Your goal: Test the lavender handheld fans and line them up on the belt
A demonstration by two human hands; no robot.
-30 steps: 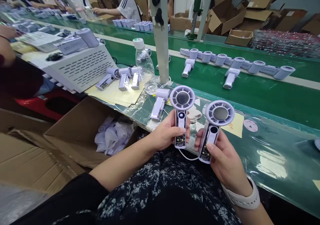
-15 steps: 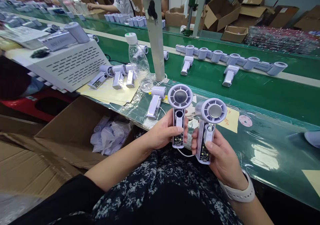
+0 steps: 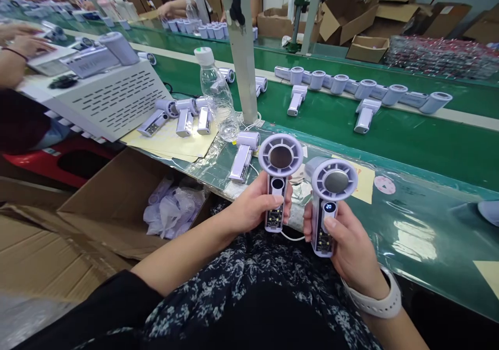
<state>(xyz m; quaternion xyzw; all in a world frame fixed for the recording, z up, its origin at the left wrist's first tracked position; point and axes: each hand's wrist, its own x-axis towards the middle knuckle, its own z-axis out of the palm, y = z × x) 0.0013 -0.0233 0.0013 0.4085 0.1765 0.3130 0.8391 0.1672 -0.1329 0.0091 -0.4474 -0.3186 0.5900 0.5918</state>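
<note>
Upright in my left hand point(image 3: 259, 204) is a lilac handheld fan point(image 3: 280, 155), its round head facing me and its display dark. My thumb lies on its button area, and bare circuitry shows low on the handle. My right hand point(image 3: 351, 241) is wrapped round a second lilac handheld fan point(image 3: 334, 179), whose small screen point(image 3: 329, 206) reads 20. The right thumb presses near the button under that screen. Just beyond my left hand another handheld fan point(image 3: 244, 155) lies on the bench. A white cable point(image 3: 293, 237) hangs behind the two held fans.
Several fans rest on yellow paper point(image 3: 167, 145) beside a clear bottle point(image 3: 220, 95) and a slotted metal case point(image 3: 113, 98). A green conveyor point(image 3: 319, 126) carries more fans behind a metal post point(image 3: 244, 54). Lower left, a carton point(image 3: 105, 210) holds plastic bags. A co-worker's hands point(image 3: 23, 43) are at far left.
The two fans have moved slightly apart, and the right one's display looks brighter. Fans on the conveyor have shifted a little right. A co-worker's hands have come in at the far left.
</note>
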